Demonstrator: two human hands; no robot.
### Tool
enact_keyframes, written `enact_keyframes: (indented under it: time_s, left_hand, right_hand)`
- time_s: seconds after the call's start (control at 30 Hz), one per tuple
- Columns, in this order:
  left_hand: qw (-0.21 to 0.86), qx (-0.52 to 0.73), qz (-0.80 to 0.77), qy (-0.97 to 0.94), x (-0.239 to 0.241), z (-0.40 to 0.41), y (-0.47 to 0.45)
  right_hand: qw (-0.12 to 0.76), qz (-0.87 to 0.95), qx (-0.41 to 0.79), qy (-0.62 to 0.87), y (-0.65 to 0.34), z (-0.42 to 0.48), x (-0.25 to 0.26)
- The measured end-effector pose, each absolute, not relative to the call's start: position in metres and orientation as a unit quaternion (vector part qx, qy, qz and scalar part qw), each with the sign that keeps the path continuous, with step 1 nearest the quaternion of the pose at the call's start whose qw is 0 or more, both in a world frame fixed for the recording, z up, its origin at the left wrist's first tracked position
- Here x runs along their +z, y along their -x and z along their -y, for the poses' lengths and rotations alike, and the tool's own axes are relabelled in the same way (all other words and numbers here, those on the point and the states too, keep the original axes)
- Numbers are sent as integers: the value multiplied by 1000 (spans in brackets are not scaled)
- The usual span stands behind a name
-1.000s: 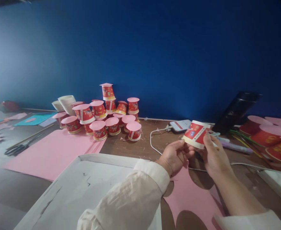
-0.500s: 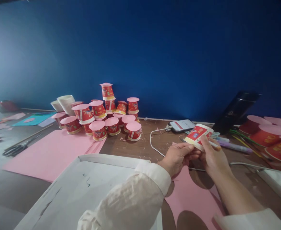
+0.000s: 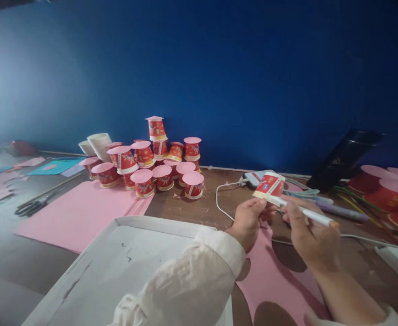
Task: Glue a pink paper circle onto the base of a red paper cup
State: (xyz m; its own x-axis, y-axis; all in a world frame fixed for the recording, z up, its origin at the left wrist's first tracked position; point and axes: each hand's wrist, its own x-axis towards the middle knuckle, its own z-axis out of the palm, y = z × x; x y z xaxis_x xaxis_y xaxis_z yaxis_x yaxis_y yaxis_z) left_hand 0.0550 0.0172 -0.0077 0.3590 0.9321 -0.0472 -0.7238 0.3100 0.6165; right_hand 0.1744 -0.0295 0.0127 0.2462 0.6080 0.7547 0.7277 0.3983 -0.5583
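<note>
Head view: left hand (image 3: 249,219) pinches cup (image 3: 269,185); right hand (image 3: 309,231) grips pen (image 3: 300,211).

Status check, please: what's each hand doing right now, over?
Left hand holds red paper cup. Right hand holds white pen, end by cup's rim. Cable lies beyond, clear.

Head-worn view, forward-down over table (image 3: 192,210) toward blue wall (image 3: 219,68); left hand (image 3: 249,222), right hand (image 3: 310,235) close; edges apparently blurred
</note>
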Motion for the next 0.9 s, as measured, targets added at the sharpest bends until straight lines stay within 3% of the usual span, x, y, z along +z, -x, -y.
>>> enact_keyframes:
  time_s: [0.27, 0.9]
  left_hand:
    - [779, 528, -211, -263, -7, -17, -56]
    - [738, 541, -262, -306, -9, -18, -61]
  right_hand:
    - [518, 610, -121, 587, -174, 29, 18]
    - [491, 643, -147, 570, -168, 29, 23]
